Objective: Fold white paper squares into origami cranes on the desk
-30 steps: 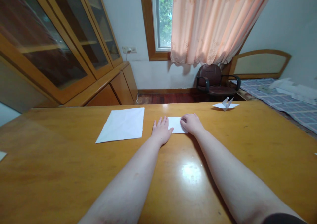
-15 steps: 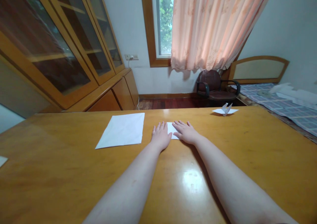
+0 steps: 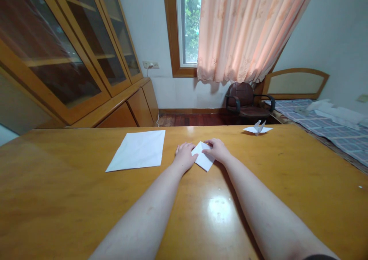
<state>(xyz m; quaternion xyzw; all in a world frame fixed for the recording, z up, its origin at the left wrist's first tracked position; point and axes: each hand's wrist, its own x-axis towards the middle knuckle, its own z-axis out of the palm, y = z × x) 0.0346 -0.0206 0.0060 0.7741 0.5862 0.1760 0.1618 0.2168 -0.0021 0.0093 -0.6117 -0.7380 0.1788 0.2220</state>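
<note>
A small folded square of white paper (image 3: pixel 204 162) lies on the table between my hands, turned so that one corner points toward me. My left hand (image 3: pixel 184 157) rests on the table at its left corner, fingers curled and thumb against the edge. On the other side, my right hand (image 3: pixel 217 151) grips the paper's upper right edge between thumb and fingers. Left of my hands lies a larger flat white sheet (image 3: pixel 138 150). A folded paper crane (image 3: pixel 258 128) stands near the far edge at the right.
The wooden table (image 3: pixel 71 206) fills the foreground. Beyond its far edge are a brown armchair (image 3: pixel 243 99), a bed (image 3: pixel 333 125) at the right and a glass-fronted cabinet (image 3: pixel 86 79) at the left. A pink curtain (image 3: pixel 238 30) hangs by the window.
The folded paper has turned from edge-on to corner-on. My hands were flat and spread over it; now their fingers are curled at its sides. The view has shifted slightly.
</note>
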